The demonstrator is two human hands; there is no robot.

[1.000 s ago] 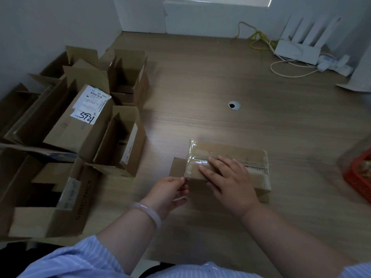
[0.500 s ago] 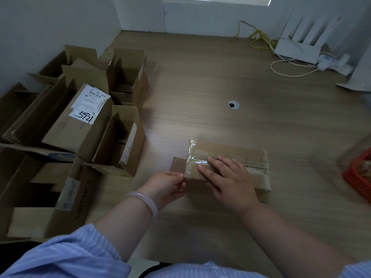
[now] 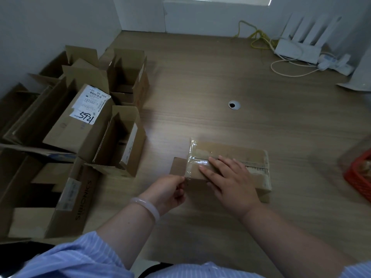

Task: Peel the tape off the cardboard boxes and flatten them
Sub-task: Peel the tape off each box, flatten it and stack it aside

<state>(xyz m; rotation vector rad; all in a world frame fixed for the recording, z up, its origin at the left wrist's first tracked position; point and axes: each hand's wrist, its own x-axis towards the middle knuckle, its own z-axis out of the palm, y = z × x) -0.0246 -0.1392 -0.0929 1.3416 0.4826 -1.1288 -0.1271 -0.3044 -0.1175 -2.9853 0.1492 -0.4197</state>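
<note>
Pale-blue striped sleeves (image 3: 84, 259) fill the bottom of the frame, and 2 bare forearms reach up from them over a light wooden tabletop (image 3: 200, 77). The left hand (image 3: 168, 190), with a pale pink bangle (image 3: 147, 207) on its wrist, has its fingers curled. Its thumb and forefinger pinch the edge of the clear glossy tape (image 3: 195, 157) at the near-left corner of a small brown cardboard box (image 3: 236, 150). The right hand (image 3: 230, 183) lies flat on that box's top, fingers straight and spread, pressing down and grasping nothing. The box sits closed just right of centre, with 1 flap jutting from its left end. A red plastic basket (image 3: 359, 181) is cut off by the right edge. Along the left side stands a cluster of opened brown cardboard cartons (image 3: 124, 141), 1 bearing a white shipping label (image 3: 90, 105). Beyond the centre lies a round silver cable grommet (image 3: 234, 105). In the upper right, a white router with upright antennas (image 3: 297, 51) stands against the wall beside a yellow cable (image 3: 259, 36).
</note>
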